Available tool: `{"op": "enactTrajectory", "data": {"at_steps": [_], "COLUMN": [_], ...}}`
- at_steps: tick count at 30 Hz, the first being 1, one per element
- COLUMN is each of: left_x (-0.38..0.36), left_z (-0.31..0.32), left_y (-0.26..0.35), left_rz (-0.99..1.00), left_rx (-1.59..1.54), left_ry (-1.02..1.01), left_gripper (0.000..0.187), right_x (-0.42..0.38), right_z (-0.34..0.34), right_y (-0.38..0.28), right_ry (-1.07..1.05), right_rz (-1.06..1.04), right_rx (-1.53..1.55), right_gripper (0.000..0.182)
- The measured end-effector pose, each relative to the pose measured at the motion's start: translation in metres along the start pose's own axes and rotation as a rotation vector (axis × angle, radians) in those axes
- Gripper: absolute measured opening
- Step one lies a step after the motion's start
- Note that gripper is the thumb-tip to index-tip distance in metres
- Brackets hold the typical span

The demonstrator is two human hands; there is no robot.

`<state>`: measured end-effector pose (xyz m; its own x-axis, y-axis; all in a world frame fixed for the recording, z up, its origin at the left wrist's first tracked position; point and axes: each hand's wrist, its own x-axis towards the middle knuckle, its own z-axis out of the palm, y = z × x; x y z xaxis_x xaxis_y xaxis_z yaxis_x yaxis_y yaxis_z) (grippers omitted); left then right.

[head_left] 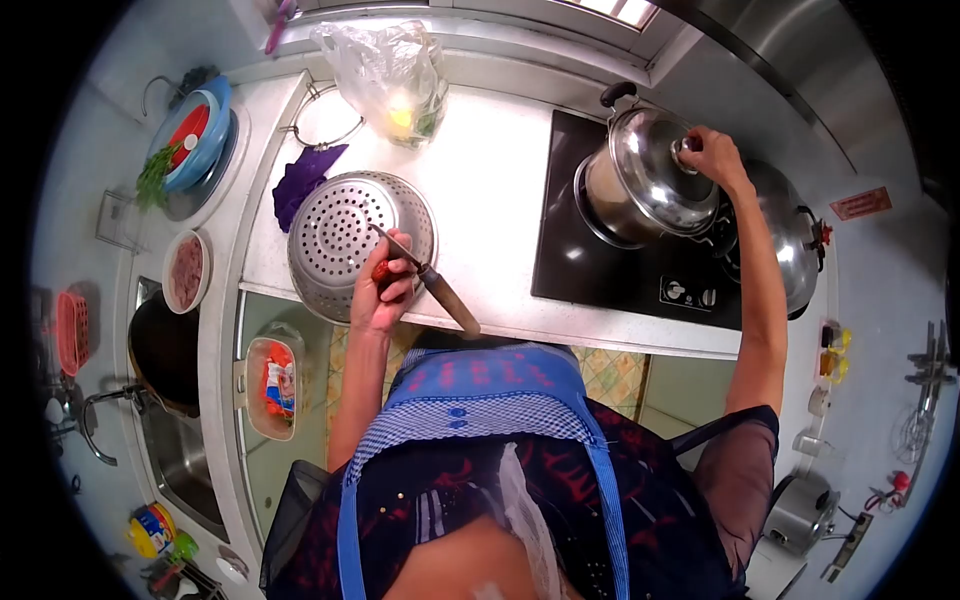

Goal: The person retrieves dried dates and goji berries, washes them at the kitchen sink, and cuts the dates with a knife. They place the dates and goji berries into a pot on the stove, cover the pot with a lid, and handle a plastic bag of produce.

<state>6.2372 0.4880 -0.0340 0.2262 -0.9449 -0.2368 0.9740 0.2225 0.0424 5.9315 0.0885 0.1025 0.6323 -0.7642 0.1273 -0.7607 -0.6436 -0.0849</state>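
Observation:
My left hand [388, 295] is closed around a small knife with a wooden handle [450, 300], its short blade pointing up and left. A small red, shiny piece of food [381, 271] is also pinched in those fingers. Just behind this hand, a perforated metal colander [345, 215] lies upside down on the counter. At the stove, my right hand [718, 160] grips the knob of a shiny metal lid [650, 150]. The lid covers the top of a tall steel pot [607, 200] on the left burner.
The black stove [570, 270] also bears a large lidded pan [790, 240] on the right. A plastic bag [385, 75] and a purple cloth [300, 185] lie behind the colander. To the left are a bowl of meat [187, 272], a wok [165, 350] and the sink [185, 460].

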Motion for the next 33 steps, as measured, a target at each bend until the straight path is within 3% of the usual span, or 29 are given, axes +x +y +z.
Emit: {"op": "enactTrajectory", "data": {"at_steps": [1,3,6,9,11,14,15,18,21,25,27,29,31,33], "left_x": [0.003,0.003,0.004,0.005,0.004,0.006,0.008,0.010,0.014,0.026,0.024,0.026,0.023,0.017], "left_z": [0.002,0.005,0.008,0.016,0.019,0.020,0.017,0.012,0.007,-0.002,0.000,-0.001,0.002,-0.002], "left_y": [0.005,0.014,0.029,0.036,0.038,0.041,0.042,0.040,0.034,0.025,0.018,0.016,0.015,0.019], "left_rz": [-0.012,-0.018,-0.028,-0.071,-0.110,-0.160,-0.172,-0.198,-0.237,-0.332,-0.315,-0.258,-0.209,-0.156], "left_rx": [-0.013,0.002,0.044,0.039,0.034,0.038,0.033,0.041,0.074,-0.015,0.087,0.180,0.230,0.248], "left_ry": [-0.004,0.001,0.049,0.008,-0.018,-0.031,-0.019,0.014,0.044,0.052,0.039,0.034,0.055,0.094], "left_gripper": [0.021,0.021,0.021,0.021,0.020,0.020,0.020,0.018,0.017,0.014,0.012,0.012,0.012,0.011], "right_x": [0.000,-0.007,-0.016,-0.030,-0.044,-0.054,-0.058,-0.080,-0.094,-0.099,-0.113,-0.118,-0.129,-0.146], "right_z": [-0.005,-0.028,-0.074,-0.083,-0.056,0.051,0.086,0.167,0.206,0.202,0.171,0.134,0.093,0.082], "right_y": [-0.004,-0.018,-0.069,-0.144,-0.198,-0.231,-0.236,-0.227,-0.217,-0.218,-0.234,-0.262,-0.298,-0.329], "right_ry": [0.003,0.211,0.353,0.448,0.402,0.193,0.005,-0.060,-0.101,-0.164,0.131,-0.007,-0.644,-0.554], "right_rz": [0.002,0.126,0.082,-0.167,-0.196,-0.217,-0.130,-0.115,-0.020,0.065,-0.076,-0.082,0.167,-0.076], "right_rx": [-0.004,0.009,0.061,0.161,0.096,0.093,0.087,0.149,0.132,0.143,0.074,0.256,1.251,1.087], "right_gripper": [0.041,0.042,0.039,0.036,0.036,0.040,0.041,0.041,0.041,0.046,0.055,0.060,0.061,0.062]}}
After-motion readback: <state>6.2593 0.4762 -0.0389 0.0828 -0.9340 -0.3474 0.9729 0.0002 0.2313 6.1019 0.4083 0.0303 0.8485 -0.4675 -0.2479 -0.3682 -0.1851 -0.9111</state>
